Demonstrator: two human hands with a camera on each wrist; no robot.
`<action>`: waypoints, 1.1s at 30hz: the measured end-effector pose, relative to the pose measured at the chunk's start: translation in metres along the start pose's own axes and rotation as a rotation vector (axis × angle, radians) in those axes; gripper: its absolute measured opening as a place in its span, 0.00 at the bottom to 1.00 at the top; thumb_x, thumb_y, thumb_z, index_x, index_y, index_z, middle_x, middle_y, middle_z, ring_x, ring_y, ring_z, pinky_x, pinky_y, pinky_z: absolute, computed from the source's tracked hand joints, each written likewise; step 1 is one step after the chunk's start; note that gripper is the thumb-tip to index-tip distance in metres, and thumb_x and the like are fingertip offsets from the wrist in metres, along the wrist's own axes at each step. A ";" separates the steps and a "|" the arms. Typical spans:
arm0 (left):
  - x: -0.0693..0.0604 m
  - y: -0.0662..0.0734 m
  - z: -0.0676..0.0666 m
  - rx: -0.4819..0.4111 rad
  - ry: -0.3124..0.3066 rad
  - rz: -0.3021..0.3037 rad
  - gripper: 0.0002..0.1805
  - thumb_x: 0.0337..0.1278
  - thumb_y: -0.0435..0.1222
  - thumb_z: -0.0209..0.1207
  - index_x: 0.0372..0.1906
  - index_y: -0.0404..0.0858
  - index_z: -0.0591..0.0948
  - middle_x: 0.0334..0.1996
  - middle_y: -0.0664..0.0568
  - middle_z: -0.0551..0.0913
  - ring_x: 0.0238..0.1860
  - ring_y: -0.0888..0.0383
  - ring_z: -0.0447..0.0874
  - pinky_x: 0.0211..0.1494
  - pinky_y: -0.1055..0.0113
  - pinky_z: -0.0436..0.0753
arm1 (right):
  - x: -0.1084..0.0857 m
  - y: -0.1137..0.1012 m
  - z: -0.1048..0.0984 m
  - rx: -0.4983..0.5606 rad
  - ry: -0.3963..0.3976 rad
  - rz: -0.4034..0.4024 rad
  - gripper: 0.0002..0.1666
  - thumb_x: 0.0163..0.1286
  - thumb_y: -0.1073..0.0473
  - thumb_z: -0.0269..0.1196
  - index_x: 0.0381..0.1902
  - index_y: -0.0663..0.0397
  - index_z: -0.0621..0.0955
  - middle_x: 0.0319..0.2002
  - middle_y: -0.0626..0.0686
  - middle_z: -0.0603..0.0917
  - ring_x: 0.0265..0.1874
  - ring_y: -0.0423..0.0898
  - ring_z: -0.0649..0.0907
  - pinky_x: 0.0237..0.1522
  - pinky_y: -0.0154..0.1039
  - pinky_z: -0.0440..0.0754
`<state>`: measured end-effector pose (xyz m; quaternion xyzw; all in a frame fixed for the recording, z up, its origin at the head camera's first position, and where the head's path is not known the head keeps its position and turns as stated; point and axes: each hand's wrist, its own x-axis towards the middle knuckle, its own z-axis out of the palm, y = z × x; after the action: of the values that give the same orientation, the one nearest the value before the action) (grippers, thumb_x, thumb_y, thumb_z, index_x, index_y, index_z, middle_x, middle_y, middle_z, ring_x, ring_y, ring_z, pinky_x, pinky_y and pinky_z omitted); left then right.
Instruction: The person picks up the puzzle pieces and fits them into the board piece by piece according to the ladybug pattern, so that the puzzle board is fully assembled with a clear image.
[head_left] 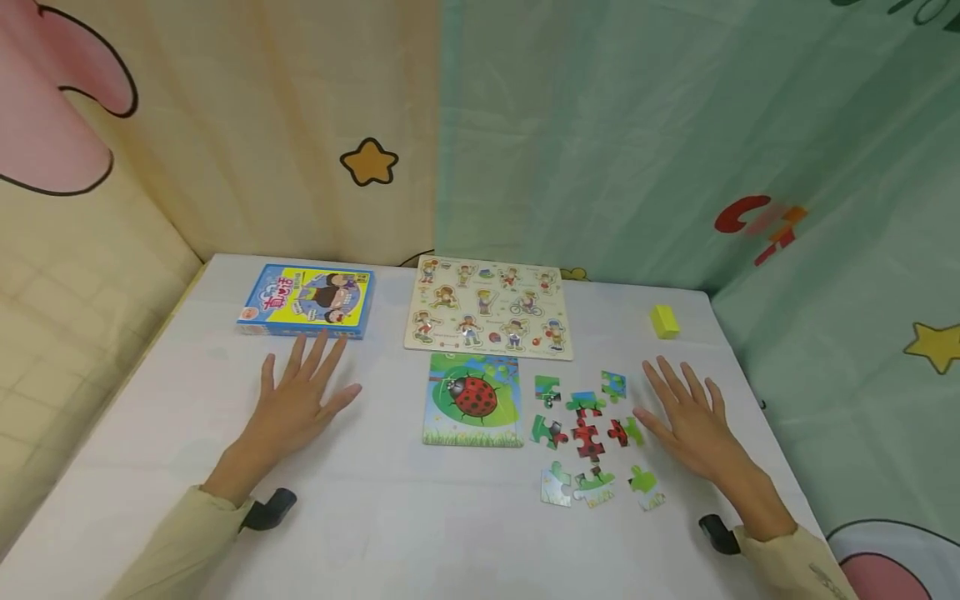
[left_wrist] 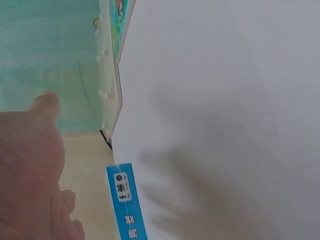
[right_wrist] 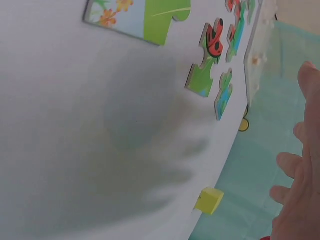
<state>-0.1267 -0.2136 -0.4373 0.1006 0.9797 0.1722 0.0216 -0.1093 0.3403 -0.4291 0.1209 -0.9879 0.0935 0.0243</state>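
My left hand (head_left: 296, 408) is spread palm down over the white table, holding nothing, its fingertips just in front of a blue and yellow box (head_left: 307, 300). To the right, my right hand (head_left: 693, 425) is spread too, empty, beside loose ladybug puzzle pieces (head_left: 588, 439). Between the hands lies a square ladybug picture board (head_left: 474, 400). Both wrist views show an empty hand above the table: the left hand (left_wrist: 30, 165) near the box's blue side (left_wrist: 125, 200), the right hand (right_wrist: 302, 165) beyond several pieces (right_wrist: 202, 77).
A wooden board with children's figures (head_left: 487, 308) lies at the back middle, touching or nearly touching the ladybug board. A yellow block (head_left: 664, 322) stands at the back right. Printed curtains hang behind the table (head_left: 390, 533).
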 end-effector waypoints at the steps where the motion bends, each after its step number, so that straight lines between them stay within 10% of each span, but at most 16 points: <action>1: 0.001 0.003 0.002 -0.016 -0.005 0.005 0.46 0.70 0.59 0.51 0.82 0.50 0.42 0.81 0.40 0.40 0.80 0.33 0.31 0.72 0.26 0.30 | 0.003 -0.003 0.001 0.005 -0.001 -0.006 0.48 0.73 0.42 0.59 0.81 0.44 0.49 0.80 0.62 0.51 0.76 0.69 0.48 0.70 0.74 0.38; 21: 0.027 0.054 0.048 -0.398 -0.168 0.086 0.66 0.49 0.58 0.71 0.82 0.48 0.38 0.82 0.44 0.39 0.81 0.37 0.30 0.74 0.30 0.28 | 0.046 -0.041 0.019 0.022 -0.114 -0.136 0.44 0.74 0.39 0.57 0.79 0.49 0.58 0.78 0.60 0.59 0.76 0.64 0.58 0.73 0.68 0.50; 33: 0.031 0.053 0.062 -0.458 -0.236 0.154 0.64 0.49 0.56 0.71 0.82 0.45 0.43 0.82 0.45 0.38 0.80 0.35 0.25 0.73 0.32 0.23 | 0.060 -0.055 0.029 0.082 -0.171 -0.193 0.42 0.74 0.38 0.57 0.79 0.43 0.58 0.78 0.56 0.60 0.76 0.62 0.60 0.73 0.66 0.56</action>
<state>-0.1425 -0.1381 -0.4777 0.1869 0.8954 0.3774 0.1447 -0.1553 0.2682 -0.4433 0.2238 -0.9655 0.1206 -0.0563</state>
